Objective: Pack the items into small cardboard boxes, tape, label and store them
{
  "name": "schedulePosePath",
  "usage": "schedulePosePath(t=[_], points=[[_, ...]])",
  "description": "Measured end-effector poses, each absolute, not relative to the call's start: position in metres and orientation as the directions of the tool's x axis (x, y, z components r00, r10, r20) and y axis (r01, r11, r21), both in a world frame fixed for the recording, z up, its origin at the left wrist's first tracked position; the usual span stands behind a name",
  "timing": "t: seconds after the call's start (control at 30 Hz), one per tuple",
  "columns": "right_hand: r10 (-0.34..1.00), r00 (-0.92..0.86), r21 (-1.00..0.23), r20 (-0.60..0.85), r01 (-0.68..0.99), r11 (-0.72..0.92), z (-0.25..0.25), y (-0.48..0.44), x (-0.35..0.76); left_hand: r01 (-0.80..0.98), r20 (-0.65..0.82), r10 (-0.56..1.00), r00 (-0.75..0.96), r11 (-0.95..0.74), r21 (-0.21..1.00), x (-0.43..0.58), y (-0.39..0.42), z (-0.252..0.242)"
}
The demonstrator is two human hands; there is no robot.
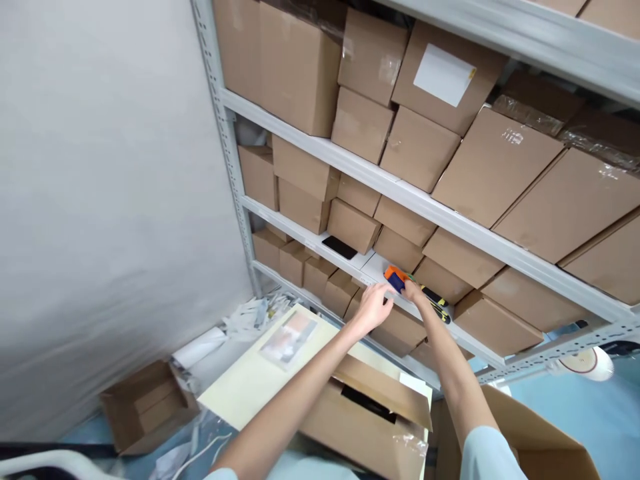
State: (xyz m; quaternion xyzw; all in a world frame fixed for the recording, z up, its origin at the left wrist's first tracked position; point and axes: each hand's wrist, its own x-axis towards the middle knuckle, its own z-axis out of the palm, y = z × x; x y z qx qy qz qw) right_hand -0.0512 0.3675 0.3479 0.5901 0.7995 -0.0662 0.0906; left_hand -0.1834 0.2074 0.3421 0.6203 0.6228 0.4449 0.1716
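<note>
My right hand (411, 292) is closed on the near end of an orange and dark blue object (395, 278) at a shelf's front edge; its exact kind is too small to tell. Just left of it, my left hand (375, 307) is held with fingers stretched forward and thumb apart, nothing seen in it. Tools with black and yellow handles (436, 303) lie on the shelf (373, 267) to the right, partly behind my right forearm. Farther left on that shelf, a flat black rectangular thing (339, 247) lies in front of the boxes.
Cardboard boxes (295, 67) fill the metal rack's shelves. Below my arms, a carton with a dark slot (367, 403) rests by a cream table (240, 390). Open cartons stand at lower left (150, 407) and lower right (545, 433). A white wall (110, 167) bounds the left.
</note>
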Motion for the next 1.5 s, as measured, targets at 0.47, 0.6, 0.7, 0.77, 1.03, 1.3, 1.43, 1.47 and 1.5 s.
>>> schedulePosePath(t=[0.47, 0.6, 0.7, 0.77, 1.03, 1.3, 1.43, 1.47, 1.5], points=[[0.833, -0.539, -0.883, 0.125, 0.323, 0.342, 0.356, 0.212, -0.028, 0.137, 0.256, 0.907, -0.334, -0.222, 0.965, -0.207, 0.104, 0.326], [0.893, -0.429, -0.949, 0.134, 0.203, 0.24, 0.368, 0.139, -0.037, 0.085, 0.296, 0.896, -0.332, -0.284, 0.955, -0.199, 0.071, 0.339], [0.918, -0.361, -0.946, 0.166, 0.205, 0.252, 0.371, 0.109, -0.043, 0.096, 0.31, 0.879, -0.363, -0.295, 0.951, -0.203, 0.053, 0.349], [0.917, -0.342, -0.929, 0.208, 0.225, 0.295, 0.374, 0.096, -0.044, 0.121, 0.328, 0.881, -0.341, -0.304, 0.945, -0.21, 0.043, 0.356], [0.792, -0.591, -0.913, 0.156, 0.219, 0.343, 0.396, 0.071, -0.056, 0.292, 0.535, 0.832, -0.15, -0.48, 0.828, -0.238, 0.014, 0.366], [0.663, -0.707, -0.609, 0.244, 0.421, 0.673, 0.396, 0.083, -0.059, 0.224, 0.447, 0.829, -0.337, -0.39, 0.893, -0.297, -0.008, 0.378], [0.531, -0.811, -0.472, 0.244, 0.379, 0.796, 0.398, 0.087, -0.059, 0.324, 0.511, 0.825, -0.242, -0.428, 0.844, -0.318, -0.01, 0.395], [0.511, -0.824, -0.447, 0.245, 0.371, 0.814, 0.398, 0.087, -0.06, 0.343, 0.521, 0.825, -0.221, -0.434, 0.833, -0.32, -0.01, 0.397], [0.496, -0.833, -0.424, 0.247, 0.367, 0.828, 0.397, 0.087, -0.06, 0.356, 0.53, 0.823, -0.205, -0.442, 0.823, -0.321, -0.01, 0.397]])
